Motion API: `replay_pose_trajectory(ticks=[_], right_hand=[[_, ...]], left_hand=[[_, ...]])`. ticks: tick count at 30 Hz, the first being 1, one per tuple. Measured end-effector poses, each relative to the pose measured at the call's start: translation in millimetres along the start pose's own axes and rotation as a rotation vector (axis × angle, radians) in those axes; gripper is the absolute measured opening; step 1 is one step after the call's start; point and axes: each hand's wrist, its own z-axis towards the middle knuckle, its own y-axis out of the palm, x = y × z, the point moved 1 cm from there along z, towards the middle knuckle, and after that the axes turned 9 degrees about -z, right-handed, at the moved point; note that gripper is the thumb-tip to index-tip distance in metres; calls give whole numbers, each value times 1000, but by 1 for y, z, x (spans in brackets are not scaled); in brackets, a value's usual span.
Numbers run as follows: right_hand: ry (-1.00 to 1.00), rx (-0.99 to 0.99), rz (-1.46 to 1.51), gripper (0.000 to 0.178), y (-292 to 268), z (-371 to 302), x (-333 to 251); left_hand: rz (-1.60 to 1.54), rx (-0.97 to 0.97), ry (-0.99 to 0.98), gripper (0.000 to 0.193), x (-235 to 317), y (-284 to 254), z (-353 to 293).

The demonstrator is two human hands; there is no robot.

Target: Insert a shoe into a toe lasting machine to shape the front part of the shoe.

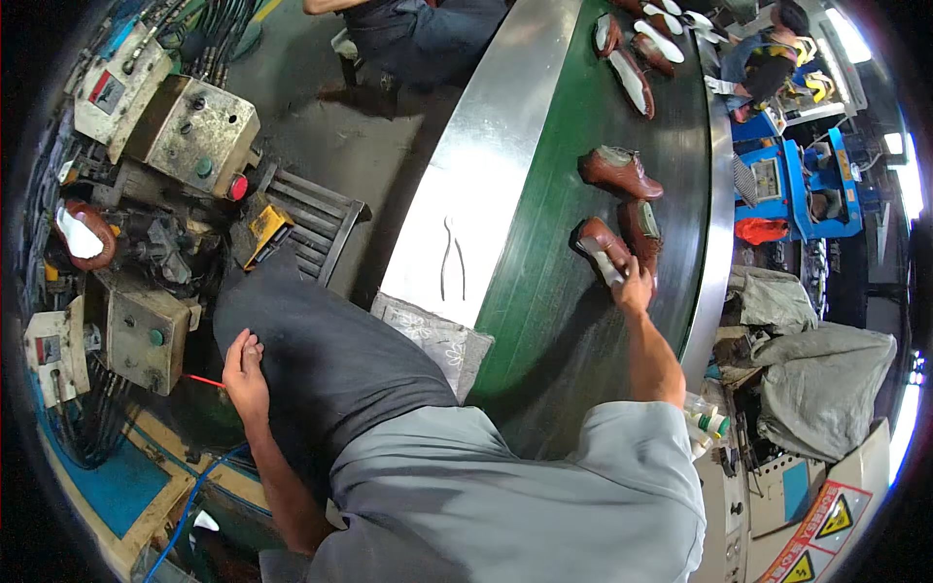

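My right hand reaches over the green conveyor belt, fingers closed on the near end of a brown leather shoe. A pale patch shows on that shoe beside my fingers. Just right of it lies a second brown shoe, and a third brown shoe sits farther up the belt. My left hand is by my left thigh, its fingers loosely bent and apart, with nothing seen in it. A thin red rod ends close to that hand. Pliers lie on the belt's metal edge.
Greasy machines with control boxes stand at my left, one bearing a brown shoe with a white sole. A slatted stool is ahead. Several shoes lie far up the belt. A grey cover drapes equipment at right. Other people sit farther off.
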Motion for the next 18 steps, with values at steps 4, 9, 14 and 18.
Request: replay_pose_trajectory(ticks=[4,9,14,18], right_hand=[[55,-462,-2,114,12,7,-45],[61,-246,909,123,57,-39,-83],[248,-367,1241,106,18,-99,-195],[7,-679,1495,94,-102,-146,-310]], left_hand=[[83,-62,-39,34,6,3,-3],[-117,-250,3,36,38,107,10],[-232,-549,71,40,65,186,12],[-135,-626,151,60,101,189,21]])
